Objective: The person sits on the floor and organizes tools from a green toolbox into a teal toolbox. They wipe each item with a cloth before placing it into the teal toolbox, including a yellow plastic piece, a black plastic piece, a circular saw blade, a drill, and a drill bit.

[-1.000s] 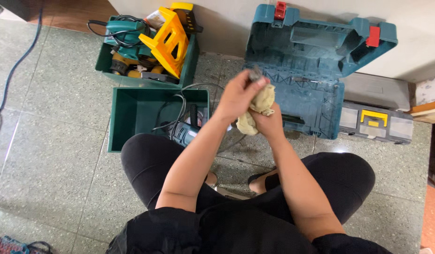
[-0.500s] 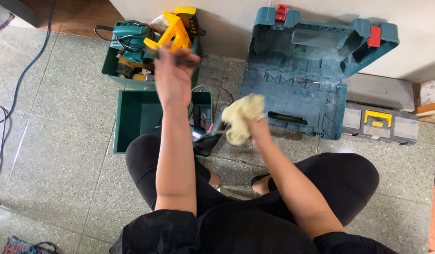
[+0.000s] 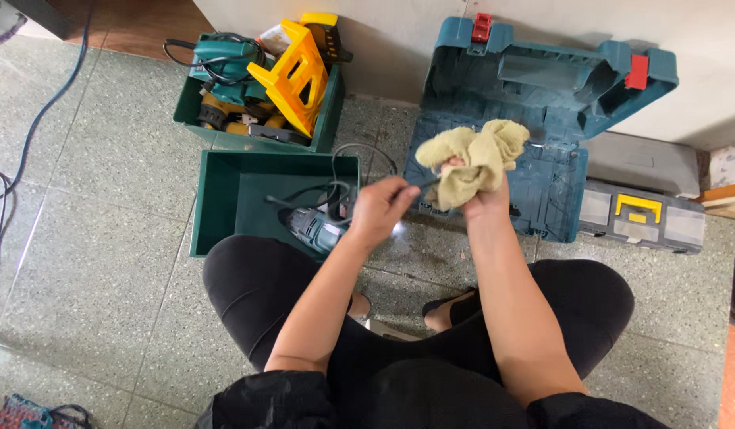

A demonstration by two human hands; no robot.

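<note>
1. The blue cable (image 3: 34, 119) lay along the far left of the floor (image 3: 97, 262).
2. The far green bin (image 3: 252, 95) held the yellow stand (image 3: 292, 75) and corded tools; half a second earlier the left hand had been raised over it, clenched on a slim dark tool.
3. The near green bin (image 3: 240, 199) held a drill (image 3: 316, 230) with its cord.
4. The left hand (image 3: 379, 210) had returned to the centre. Its fingers were clenched on a thin dark rod (image 3: 423, 184), whose tip met the cloth. Judged from this, the earlier tool was set aside and another piece was being wiped.
5. The right hand (image 3: 482, 199) had risen; its fingers grasped the bunched yellow cloth (image 3: 474, 159), held before the open blue case (image 3: 534, 119).
6. A grey box with a yellow latch (image 3: 641, 210) stood beside the case.
7. The floor was green speckled tile; a pale wall (image 3: 383, 32) ran behind the bins and case.
</note>
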